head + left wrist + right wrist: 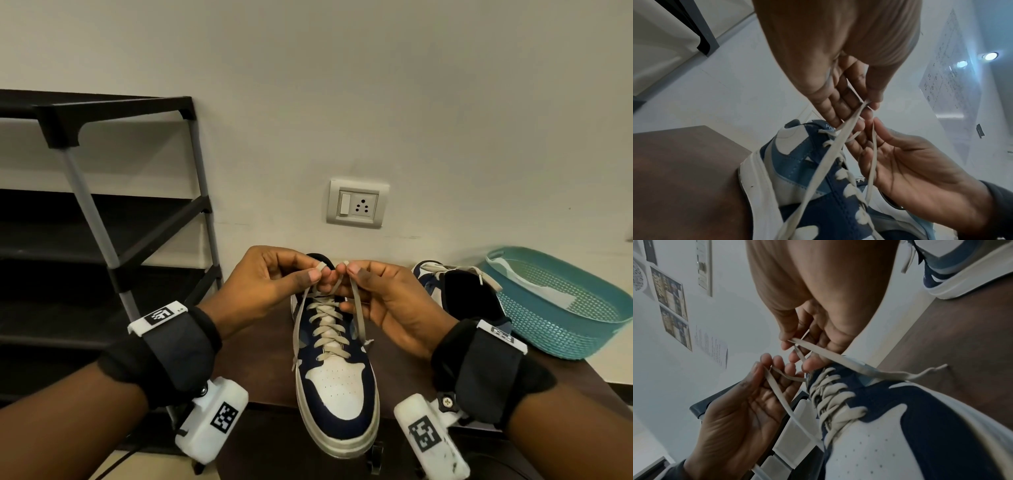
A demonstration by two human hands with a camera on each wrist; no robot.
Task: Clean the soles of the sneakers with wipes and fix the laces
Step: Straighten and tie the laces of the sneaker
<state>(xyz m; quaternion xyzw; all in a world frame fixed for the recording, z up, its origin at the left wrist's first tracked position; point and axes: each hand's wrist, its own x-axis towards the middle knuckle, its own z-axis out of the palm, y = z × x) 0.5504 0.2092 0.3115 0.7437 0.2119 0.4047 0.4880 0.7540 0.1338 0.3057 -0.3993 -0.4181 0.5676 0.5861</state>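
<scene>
The navy-and-white sneaker (337,380) you are lacing stands upright on the dark brown tabletop (267,363), toe toward you, its heel toward the wall. Its cream laces (327,329) cross in rows up the tongue, and both loose ends rise to your fingers above the collar. Your left hand (270,287) pinches a folded loop of one lace end between thumb and forefinger, the rest of that strand trailing down the shoe's left side. Your right hand (387,301) pinches the other end the same way, fingertips almost touching those of the left hand; its strand hangs down the right side, the frayed tip dangling by the shoe. The second sneaker (459,291) sits just behind your right hand on the same tabletop, its lace loose. Beside it, farther right, is a teal mesh basket (561,329) with something white inside. A black shoe rack (102,219) stands at the left against the wall, and a wall socket (358,202) is above the sneaker.
</scene>
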